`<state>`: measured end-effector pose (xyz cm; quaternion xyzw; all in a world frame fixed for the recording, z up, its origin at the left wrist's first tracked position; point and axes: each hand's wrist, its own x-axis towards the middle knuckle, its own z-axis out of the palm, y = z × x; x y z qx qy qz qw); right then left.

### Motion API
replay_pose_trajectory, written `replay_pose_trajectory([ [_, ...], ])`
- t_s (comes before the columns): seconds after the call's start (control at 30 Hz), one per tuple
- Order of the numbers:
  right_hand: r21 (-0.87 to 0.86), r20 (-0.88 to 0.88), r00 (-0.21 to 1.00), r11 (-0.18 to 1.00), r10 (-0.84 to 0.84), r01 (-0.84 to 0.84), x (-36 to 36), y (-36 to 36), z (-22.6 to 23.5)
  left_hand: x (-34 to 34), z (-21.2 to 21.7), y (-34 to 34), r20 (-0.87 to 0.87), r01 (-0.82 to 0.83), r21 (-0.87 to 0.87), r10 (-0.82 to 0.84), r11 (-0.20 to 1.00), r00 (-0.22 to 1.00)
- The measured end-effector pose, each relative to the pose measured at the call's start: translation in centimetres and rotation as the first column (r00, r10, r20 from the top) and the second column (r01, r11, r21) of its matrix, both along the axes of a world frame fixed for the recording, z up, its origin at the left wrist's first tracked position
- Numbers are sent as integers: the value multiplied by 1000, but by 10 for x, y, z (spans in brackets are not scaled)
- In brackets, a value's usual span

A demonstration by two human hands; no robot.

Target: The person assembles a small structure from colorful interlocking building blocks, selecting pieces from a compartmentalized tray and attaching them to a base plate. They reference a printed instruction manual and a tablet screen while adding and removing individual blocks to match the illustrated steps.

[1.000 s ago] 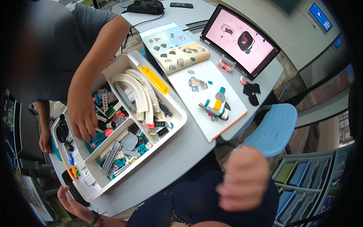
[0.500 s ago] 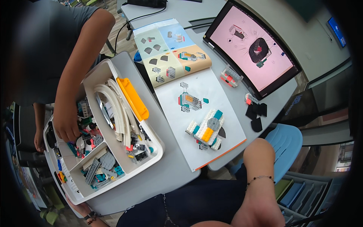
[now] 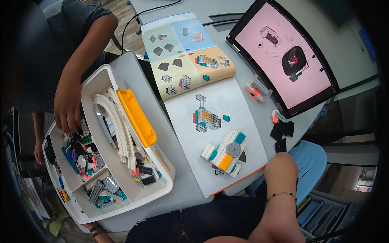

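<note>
White-teal-yellow plastic brick model [image 3: 227, 156] lies on the open, colour-printed paper booklet [image 3: 237, 107], apparently part-built; small grey-and-coral plastic unit [image 3: 258, 89] stands unattached. Left hand [image 3: 88, 226], right hand [image 3: 278, 230]: fingers not visible; opening, grip undeterminable.

White brick model [image 3: 225, 155], lying on booklet [image 3: 198, 141]

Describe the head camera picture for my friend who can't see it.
A toy brick model rests on an open booklet, between a bright screen and a white tray of bricks. Another person's hand reaches into the tray.
</note>
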<state>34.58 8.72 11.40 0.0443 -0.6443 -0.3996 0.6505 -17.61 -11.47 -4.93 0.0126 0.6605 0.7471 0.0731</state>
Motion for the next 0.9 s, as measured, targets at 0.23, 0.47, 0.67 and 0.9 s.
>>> replay_pose_trajectory([
  [0.23, 111, -60, 997, 993, 57, -50, -3, 22, 3, -8, -10, 24, -7, 14, -51, -14, 999, 1000],
  [0.47, 40, -56, 998, 999, 29, -26, 0, 24, -3, -11, -16, 42, -11, 35, -87, -36, 996, 999],
  [0.67, 16, -56, 998, 1000, 13, -12, 0, 26, -5, -13, -19, 50, -14, 50, -97, -51, 994, 999],
  [0.9, -16, -51, 999, 1000, 5, -6, -1, 27, -7, -17, -20, 57, -19, 63, -113, -65, 992, 998],
])
